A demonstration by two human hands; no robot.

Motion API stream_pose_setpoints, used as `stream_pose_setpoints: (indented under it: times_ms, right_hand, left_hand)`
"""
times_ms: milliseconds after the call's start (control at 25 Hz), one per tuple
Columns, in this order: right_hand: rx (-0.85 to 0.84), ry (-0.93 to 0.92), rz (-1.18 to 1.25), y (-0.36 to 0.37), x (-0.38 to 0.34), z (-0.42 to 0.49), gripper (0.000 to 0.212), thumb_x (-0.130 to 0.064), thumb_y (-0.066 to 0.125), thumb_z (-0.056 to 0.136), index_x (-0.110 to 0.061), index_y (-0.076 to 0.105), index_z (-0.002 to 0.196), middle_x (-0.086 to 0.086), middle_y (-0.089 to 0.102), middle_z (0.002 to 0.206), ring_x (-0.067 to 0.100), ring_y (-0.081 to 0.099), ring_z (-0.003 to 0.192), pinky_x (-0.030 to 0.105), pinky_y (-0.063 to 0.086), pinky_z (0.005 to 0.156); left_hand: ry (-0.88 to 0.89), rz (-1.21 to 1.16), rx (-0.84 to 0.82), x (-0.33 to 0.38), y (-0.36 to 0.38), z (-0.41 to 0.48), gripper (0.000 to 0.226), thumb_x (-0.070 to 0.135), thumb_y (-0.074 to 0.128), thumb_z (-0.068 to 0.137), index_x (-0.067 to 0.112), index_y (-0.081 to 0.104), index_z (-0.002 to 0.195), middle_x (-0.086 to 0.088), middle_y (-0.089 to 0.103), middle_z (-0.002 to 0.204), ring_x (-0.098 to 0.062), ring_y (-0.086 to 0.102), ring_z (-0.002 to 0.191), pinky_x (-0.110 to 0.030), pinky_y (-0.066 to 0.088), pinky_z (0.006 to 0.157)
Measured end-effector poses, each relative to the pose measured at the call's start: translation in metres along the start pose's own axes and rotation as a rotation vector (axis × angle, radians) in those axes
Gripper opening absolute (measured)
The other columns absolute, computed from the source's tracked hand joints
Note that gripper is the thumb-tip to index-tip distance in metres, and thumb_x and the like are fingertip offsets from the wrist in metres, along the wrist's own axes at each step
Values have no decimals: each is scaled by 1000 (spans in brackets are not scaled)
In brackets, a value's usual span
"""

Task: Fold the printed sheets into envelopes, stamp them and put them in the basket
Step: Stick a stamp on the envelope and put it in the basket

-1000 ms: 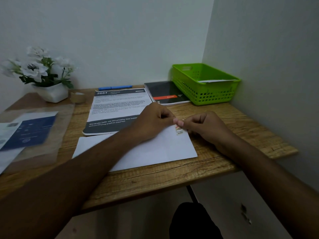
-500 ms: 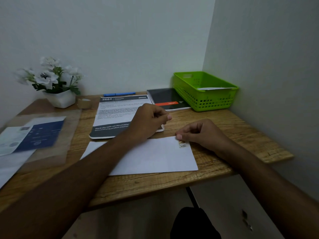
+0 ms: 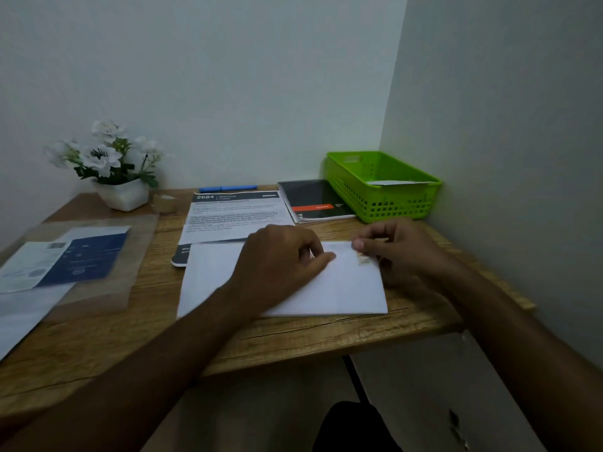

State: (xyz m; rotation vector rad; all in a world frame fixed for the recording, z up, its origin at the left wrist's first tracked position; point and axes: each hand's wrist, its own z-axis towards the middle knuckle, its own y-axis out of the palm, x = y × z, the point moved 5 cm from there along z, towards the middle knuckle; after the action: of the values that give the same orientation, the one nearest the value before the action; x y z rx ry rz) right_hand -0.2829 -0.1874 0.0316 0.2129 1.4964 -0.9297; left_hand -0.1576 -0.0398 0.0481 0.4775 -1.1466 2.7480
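A white envelope (image 3: 352, 288) lies on the wooden desk (image 3: 326, 334), and its far edge overlaps a printed sheet (image 3: 235, 216). A small stamp (image 3: 363, 260) is stuck near the envelope's top right corner. My left hand (image 3: 280, 256) rests on the middle of the envelope, with the index fingertip pressing the paper. My right hand (image 3: 401, 249) has curled fingers and pinches the envelope's top right corner just above the stamp. The green basket (image 3: 391, 203) stands at the back right and holds another white envelope (image 3: 398, 182).
A black booklet (image 3: 313, 200) lies left of the basket. A blue pen (image 3: 228, 188), a tape roll (image 3: 164, 202) and a white flower pot (image 3: 122, 194) sit along the back. Blue and white papers under a clear sleeve (image 3: 65, 259) are on the left. Walls close in behind and on the right.
The stamp went from being pinched in both hands to sitting on the envelope. The envelope has slid away from me onto the printed sheet. My left hand came back down onto it.
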Motion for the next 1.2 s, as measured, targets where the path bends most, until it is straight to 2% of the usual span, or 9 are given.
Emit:
stream_pose_setpoints:
  times_ms: [120,280,360,440,520,720,880,1000,1200]
  right_hand:
    - [150,-83,68,-21,-8,3,12,-9,66,87,-18,72,83,2,68,72,10,60,59,22,45,47]
    - [408,-53,351,-41,-6,-2,7,-8,63,89,-9,70,92,6,69,78,8,65,60,19,52,46]
    - [503,-34,448,-46,-2,-3,6,-9,64,89,-11,69,92,7,70,84,14,66,70,20,57,52]
    - [563,-28,540,-50,1,-2,5,-10,65,89,-12,69,91,8,70,87,16,68,75,22,58,55]
    - [604,-26,623,-54,5,2,7,-11,64,90,-9,69,95,9,70,90,18,69,79,24,59,59]
    - [671,-13,763,-74,8,14,12,-10,64,90,-3,67,100,8,69,91,17,69,79,23,58,58]
    - [704,14,803,-95,10,26,4,-8,64,89,-7,65,85,8,68,89,17,68,76,20,58,56]
    - [734,41,795,-110,15,38,9,-6,64,89,-7,62,81,7,66,83,15,66,66,19,56,52]
    - [756,103,784,-128,21,67,17,-3,63,89,-5,57,73,7,61,71,8,61,41,18,53,45]
  left_hand:
    - [33,-1,66,10,-4,-3,26,48,63,77,24,72,74,9,63,57,-4,55,53,-27,51,57]
    - [-48,-123,162,22,-5,0,23,47,65,78,25,70,81,11,59,55,-3,54,51,-18,42,53]
    - [-120,-211,142,28,5,7,33,45,70,77,23,69,101,12,64,68,-1,56,60,-15,44,60]
    - [-189,-333,116,33,17,17,55,43,75,74,18,62,120,7,71,89,-4,63,81,-24,51,77]
    - [-234,-403,111,39,26,30,66,38,79,70,14,57,127,1,71,105,-8,64,93,-25,49,87]
    - [-269,-441,114,44,45,67,67,27,83,67,8,58,125,-4,69,110,-18,67,89,-30,53,87]
    - [-269,-453,67,44,63,100,58,22,82,69,4,61,121,-4,71,105,-14,65,87,-28,53,83]
    - [-254,-410,42,43,79,122,49,21,80,72,3,65,115,-6,72,98,-7,62,85,-18,46,79]
    - [-260,-328,24,38,108,150,30,17,75,78,1,70,103,-12,72,95,-16,67,86,-20,46,75]
